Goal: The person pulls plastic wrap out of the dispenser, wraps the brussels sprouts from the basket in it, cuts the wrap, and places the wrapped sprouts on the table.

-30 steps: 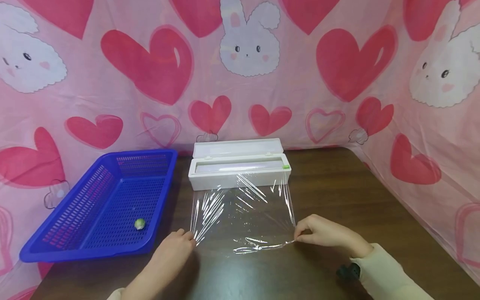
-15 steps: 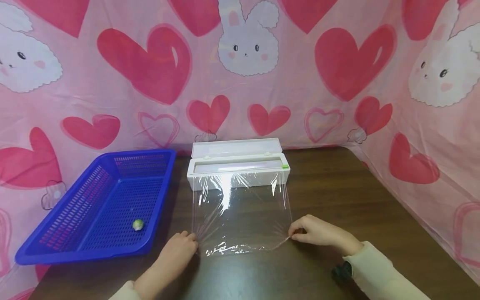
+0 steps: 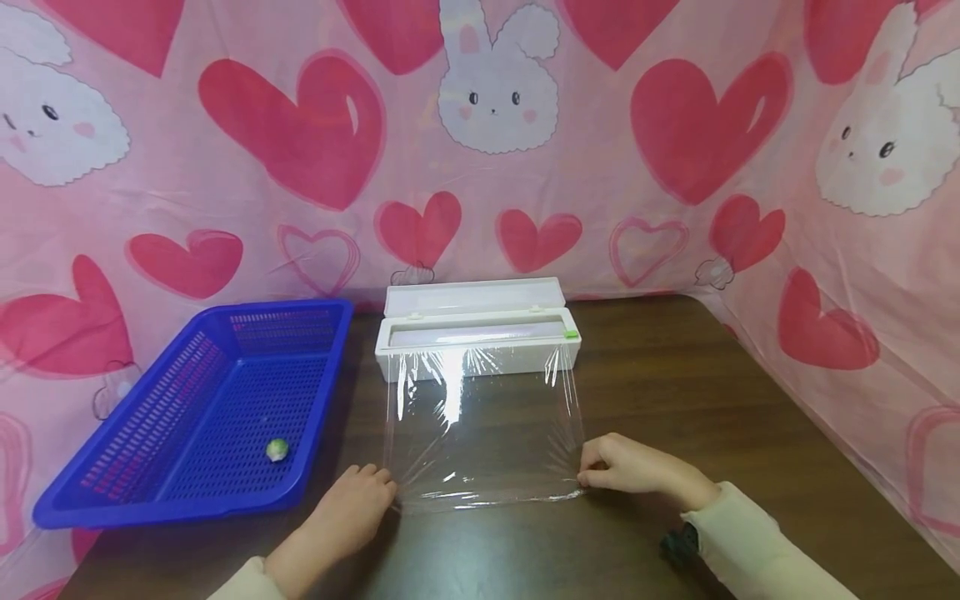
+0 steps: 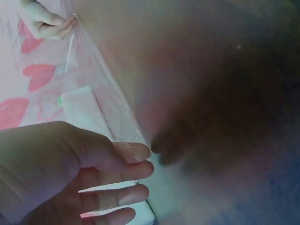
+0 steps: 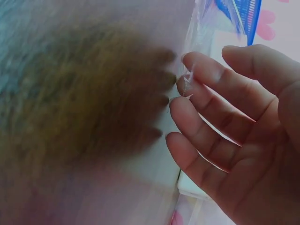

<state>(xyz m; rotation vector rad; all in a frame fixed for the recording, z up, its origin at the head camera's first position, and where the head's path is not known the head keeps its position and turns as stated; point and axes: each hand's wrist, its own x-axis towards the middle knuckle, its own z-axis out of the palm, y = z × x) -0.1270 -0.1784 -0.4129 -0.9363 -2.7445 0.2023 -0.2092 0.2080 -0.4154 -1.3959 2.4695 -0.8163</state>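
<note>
A sheet of clear plastic wrap [image 3: 480,442] stretches toward me from a white wrap dispenser [image 3: 480,354] with its lid raised. My left hand [image 3: 356,504] holds the sheet's near left corner; in the left wrist view the film [image 4: 115,101] runs to the index fingertip, with the thumb lying over that finger. At the near right corner is my right hand [image 3: 630,468]. In the right wrist view its fingers are relaxed, the thumb [image 5: 248,58] apart from the index finger, and film [image 5: 188,79] touches the index and middle fingertips close to the table.
A blue plastic basket [image 3: 318,417] stands on the left of the brown table [image 3: 675,375], with a small green-and-white round vegetable [image 3: 277,450] in it. A green slider [image 3: 572,334] sits at the dispenser's right end. A pink curtain [image 3: 465,179] with hearts and rabbits hangs behind.
The wrap's near edge has straightened and lies flatter, its folds at the right smoothed out. Both hands have shifted slightly, the right one to the left, and the right thumb and finger pinched the corner earlier.
</note>
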